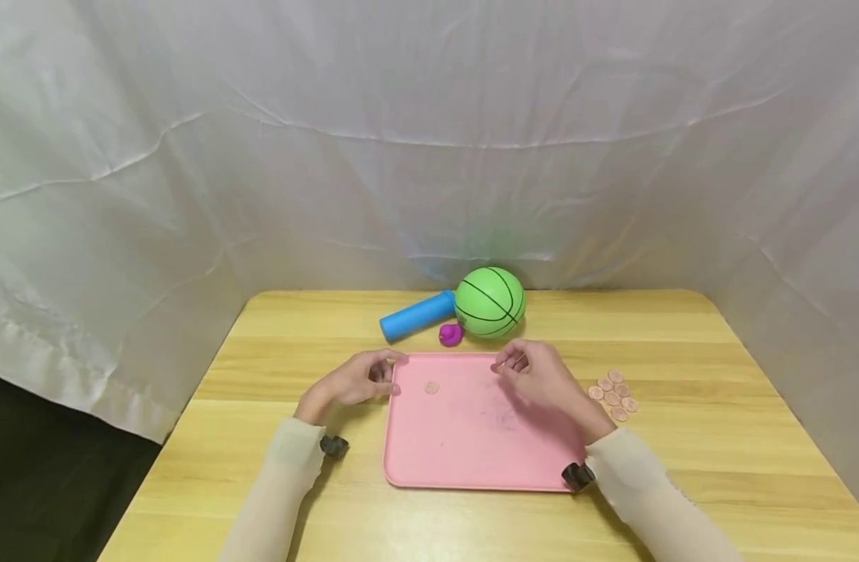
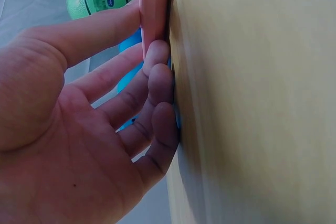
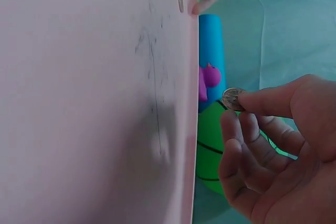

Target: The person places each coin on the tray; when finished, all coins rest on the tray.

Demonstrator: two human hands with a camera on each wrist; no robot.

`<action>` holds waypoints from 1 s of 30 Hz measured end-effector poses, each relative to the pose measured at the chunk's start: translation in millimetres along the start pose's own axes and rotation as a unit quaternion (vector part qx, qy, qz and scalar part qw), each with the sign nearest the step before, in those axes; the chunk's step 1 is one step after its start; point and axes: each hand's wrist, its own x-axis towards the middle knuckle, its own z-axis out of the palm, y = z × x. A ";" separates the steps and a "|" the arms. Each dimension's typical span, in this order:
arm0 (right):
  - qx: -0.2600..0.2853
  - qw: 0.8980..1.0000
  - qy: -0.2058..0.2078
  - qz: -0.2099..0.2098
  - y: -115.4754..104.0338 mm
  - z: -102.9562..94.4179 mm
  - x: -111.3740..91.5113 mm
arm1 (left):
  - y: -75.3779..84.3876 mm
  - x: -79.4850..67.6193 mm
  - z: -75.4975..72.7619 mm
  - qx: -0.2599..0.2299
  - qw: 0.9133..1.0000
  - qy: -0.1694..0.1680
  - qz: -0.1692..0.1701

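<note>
A pink tray (image 1: 465, 460) lies flat on the table with one copper-coloured coin (image 1: 431, 387) near its far left corner. My left hand (image 1: 362, 378) holds the tray's left edge; in the left wrist view the thumb meets the rim and the curled fingers (image 2: 160, 85) touch its outer side. Above the tray's far right part, my right hand (image 1: 538, 375) pinches another coin (image 3: 233, 99) between thumb and fingers, apart from the tray surface. Several more coins (image 1: 612, 394) lie grouped on the table, right of the tray.
Behind the tray stand a green ball (image 1: 490, 302) with black lines, a blue cylinder (image 1: 418, 315) on its side and a small purple rubber duck (image 1: 450, 335). A pale cloth (image 1: 429, 187) hangs around the wooden table (image 1: 711, 468).
</note>
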 end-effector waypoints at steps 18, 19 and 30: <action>0.016 0.999 -0.027 0.027 -17.0 30.3 21.1 | -0.5 -0.6 -0.5 0.003 1.000 0.002 0.008; 0.019 0.999 -0.032 0.025 -17.9 33.5 22.6 | -0.7 -0.6 -0.3 0.002 1.000 0.001 0.008; 0.022 0.996 -0.078 0.027 -27.6 54.0 35.8 | 0.6 -0.5 -0.9 0.004 1.000 0.000 0.009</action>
